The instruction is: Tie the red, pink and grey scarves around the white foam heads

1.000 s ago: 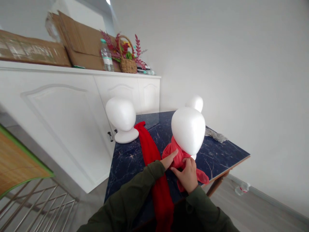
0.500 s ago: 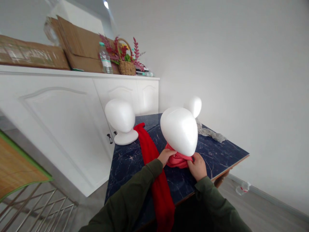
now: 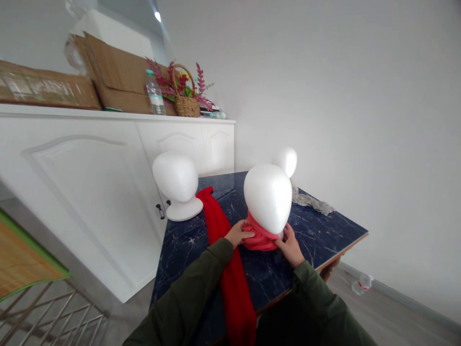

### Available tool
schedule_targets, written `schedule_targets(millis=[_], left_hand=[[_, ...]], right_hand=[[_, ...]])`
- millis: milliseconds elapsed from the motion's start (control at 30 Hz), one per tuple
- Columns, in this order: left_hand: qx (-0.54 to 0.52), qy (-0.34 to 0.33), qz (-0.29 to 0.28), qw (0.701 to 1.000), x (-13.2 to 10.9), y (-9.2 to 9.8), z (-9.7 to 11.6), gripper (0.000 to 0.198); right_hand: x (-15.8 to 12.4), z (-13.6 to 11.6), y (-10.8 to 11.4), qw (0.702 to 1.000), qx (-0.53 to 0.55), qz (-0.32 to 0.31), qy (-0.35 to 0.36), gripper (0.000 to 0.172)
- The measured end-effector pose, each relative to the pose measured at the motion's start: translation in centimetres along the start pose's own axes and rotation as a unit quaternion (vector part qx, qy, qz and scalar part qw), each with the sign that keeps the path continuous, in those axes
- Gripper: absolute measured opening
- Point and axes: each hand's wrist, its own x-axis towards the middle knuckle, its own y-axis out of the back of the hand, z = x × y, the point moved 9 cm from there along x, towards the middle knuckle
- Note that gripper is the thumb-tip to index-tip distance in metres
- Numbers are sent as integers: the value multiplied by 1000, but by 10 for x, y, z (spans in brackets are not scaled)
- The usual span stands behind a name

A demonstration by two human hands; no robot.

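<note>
Both hands pressed on the coral scarf (image 3: 260, 238) bunched round the neck of the near foam head (image 3: 268, 198) on the dark marble table (image 3: 317, 230), left hand (image 3: 236, 234) and right hand (image 3: 291, 245) closed on its folds: best smoothed evenly, head kept upright, clear of the red scarf (image 3: 226, 259).

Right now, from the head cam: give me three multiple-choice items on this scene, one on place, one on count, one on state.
1. Where does the long red scarf lie?
A. on the cabinet
B. on the dark table, over its near edge
C. on the floor

2. How many white foam heads are on the table?
A. two
B. three
C. five

3. How is the pink scarf?
A. folded flat
B. hanging off the table
C. wound round the near foam head

Answers: B, it runs along the tabletop and drops off the front; B, three show; C, left hand and right hand hold it at the neck.
</note>
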Motion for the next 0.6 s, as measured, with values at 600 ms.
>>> schedule_targets(millis=[600], left_hand=[[-32, 97, -10, 995, -2, -4, -25, 53]], right_hand=[[2, 16, 3, 970, 223, 61, -78, 75]])
